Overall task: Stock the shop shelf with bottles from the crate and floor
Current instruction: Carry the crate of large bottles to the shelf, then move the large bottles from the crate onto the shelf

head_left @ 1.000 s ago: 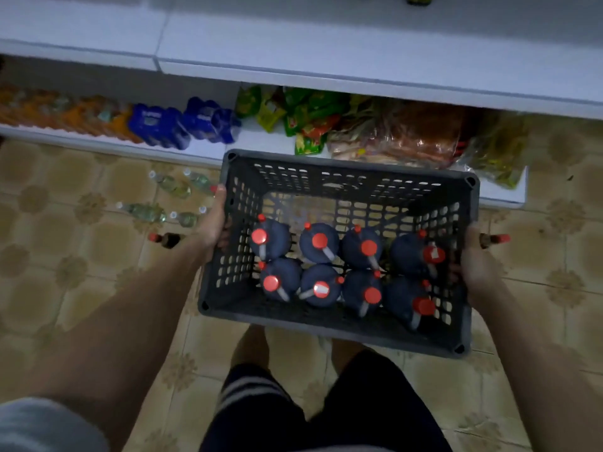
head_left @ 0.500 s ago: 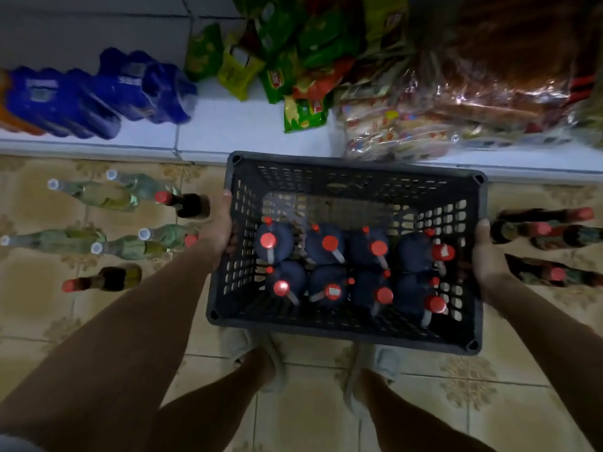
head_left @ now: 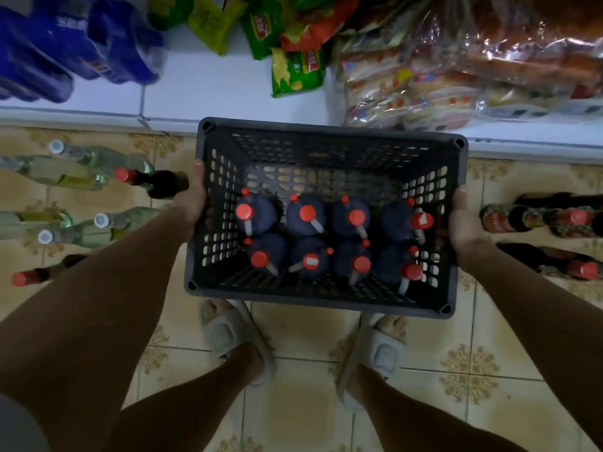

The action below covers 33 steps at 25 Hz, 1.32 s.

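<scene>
— Patterned tiles cover the floor (head_left: pixel 300 396), and a white shelf (head_left: pixel 228 89) runs along the top. What sits on the shelf?

— Blue packs (head_left: pixel 81 44) on the left, green snack bags (head_left: pixel 293 70) in the middle, clear-wrapped bread (head_left: pixel 424 93) on the right. A bare stretch of shelf lies between the blue packs and the snack bags.

— And the crate?

— A dark slotted crate (head_left: pixel 326 298) is in front of the shelf, its far rim just at the shelf edge. Whether it rests on the floor cannot be told. Eight dark jugs (head_left: pixel 306 213) with red caps stand upright inside in two rows of four, filling the near half; the far half shows only the slotted bottom.

— The hands?

— The left hand (head_left: pixel 192 194) grips the crate's left wall, thumb over the rim, fingers out of sight on the outside. The right hand (head_left: pixel 463 220) holds the right wall the same way, its fingers wrapped round the outer side.

— Anything on the floor?

— Left of the crate stand pale green bottles (head_left: pixel 98 158) with white caps and dark bottles (head_left: pixel 156 182) with red caps. Right of it, more red-capped bottles (head_left: pixel 522 220) stand close together. Two feet in pale slippers (head_left: pixel 228 334) are planted just behind the crate
</scene>
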Motion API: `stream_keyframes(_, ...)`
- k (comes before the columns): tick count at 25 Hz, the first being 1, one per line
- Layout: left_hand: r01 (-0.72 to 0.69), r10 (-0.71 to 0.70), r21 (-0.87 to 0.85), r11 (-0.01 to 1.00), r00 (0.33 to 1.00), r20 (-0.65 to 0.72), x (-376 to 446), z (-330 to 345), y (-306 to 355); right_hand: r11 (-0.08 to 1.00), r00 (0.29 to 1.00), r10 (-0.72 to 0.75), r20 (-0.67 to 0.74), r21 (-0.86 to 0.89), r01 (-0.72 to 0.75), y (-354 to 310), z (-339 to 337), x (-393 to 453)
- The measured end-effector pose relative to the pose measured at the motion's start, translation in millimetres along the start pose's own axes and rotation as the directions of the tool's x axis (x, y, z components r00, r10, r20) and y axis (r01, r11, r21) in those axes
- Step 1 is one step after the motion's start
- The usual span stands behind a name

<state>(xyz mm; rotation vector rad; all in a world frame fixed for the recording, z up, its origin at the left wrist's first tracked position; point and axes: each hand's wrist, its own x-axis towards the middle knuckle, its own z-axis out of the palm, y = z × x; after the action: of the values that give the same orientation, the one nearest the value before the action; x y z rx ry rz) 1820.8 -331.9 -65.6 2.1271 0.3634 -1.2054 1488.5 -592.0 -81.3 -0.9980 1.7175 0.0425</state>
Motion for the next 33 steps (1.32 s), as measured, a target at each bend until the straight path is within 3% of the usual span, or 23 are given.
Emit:
stream_keyframes(3, 0.004, -0.005, -0.039, 0.999, 1.0, -0.027, 15, 1, -4, 0.999, 1.0, -0.024, -0.02, -0.031, 0.023, -4, 8, 6)
stream_keyframes(6, 0.003, -0.007, -0.099, 0.995, 0.999, -0.041, 17, 2, -4, 0.999, 0.996, 0.041, 0.078, -0.031, -0.039, -2, 4, 14)
stream_keyframes(8, -0.008, -0.003, -0.119, 0.993, 0.995, -0.095, 8, -4, 4, 0.994, 0.997, 0.07, 0.037, -0.082, -0.067, -9, 0, 8)
stream_keyframes(9, -0.047, 0.034, -0.065, 0.997, 0.983, -0.181, 2, -8, 8, 0.989, 0.999, 0.025, -0.034, -0.146, -0.029, -18, -2, -5)
stream_keyframes(11, -0.191, 0.212, 0.094, 0.977, 0.906, -0.365, -22, -19, 18, 0.913, 0.946, -0.24, -0.216, -0.381, 0.145, -39, -3, -37)
stream_keyframes(12, -0.267, 0.296, 0.127, 0.955, 0.86, -0.415, -39, -21, 21, 0.856, 0.884, -0.392, -0.256, -0.453, 0.249, -49, -2, -55)
stream_keyframes(14, -0.352, 0.362, 0.106, 0.93, 0.825, -0.435, -67, -23, 20, 0.786, 0.811, -0.546, -0.209, -0.462, 0.41, -69, 7, -98)
stream_keyframes(17, -0.336, 0.311, -0.062, 0.94, 0.917, -0.251, -81, -17, 10, 0.764, 0.819, -0.572, -0.046, -0.394, 0.511, -88, 41, -139)
stream_keyframes(19, -0.185, 0.163, -0.246, 0.951, 0.981, -0.105, -79, -13, 6, 0.755, 0.836, -0.537, 0.112, -0.377, 0.536, -95, 78, -156)
stream_keyframes(21, -0.009, 0.014, -0.321, 0.947, 1.0, 0.013, -72, -5, 0, 0.788, 0.858, -0.445, 0.259, -0.342, 0.512, -94, 122, -162)
stream_keyframes(24, 0.052, -0.034, -0.187, 0.981, 0.995, 0.098, -53, 7, -9, 0.896, 0.877, -0.189, 0.442, -0.288, 0.338, -74, 183, -157)
stream_keyframes(27, 0.019, -0.016, -0.019, 1.0, 0.99, 0.138, -31, 18, -18, 0.822, 0.874, -0.08, 0.479, -0.464, 0.33, -50, 223, -147)
stream_keyframes(29, 0.011, -0.023, 0.096, 0.995, 0.992, 0.126, -17, 26, -24, 0.748, 0.906, -0.246, 0.345, -0.527, 0.404, -40, 234, -143)
stream_keyframes(31, 0.008, -0.025, 0.153, 0.988, 0.994, 0.108, -5, 33, -31, 0.799, 0.923, -0.379, 0.065, -0.48, 0.362, -37, 225, -143)
stream_keyframes(33, 0.019, -0.043, 0.218, 0.976, 0.993, 0.106, 5, 38, -34, 0.877, 0.916, -0.375, -0.14, -0.375, 0.301, -30, 209, -131)
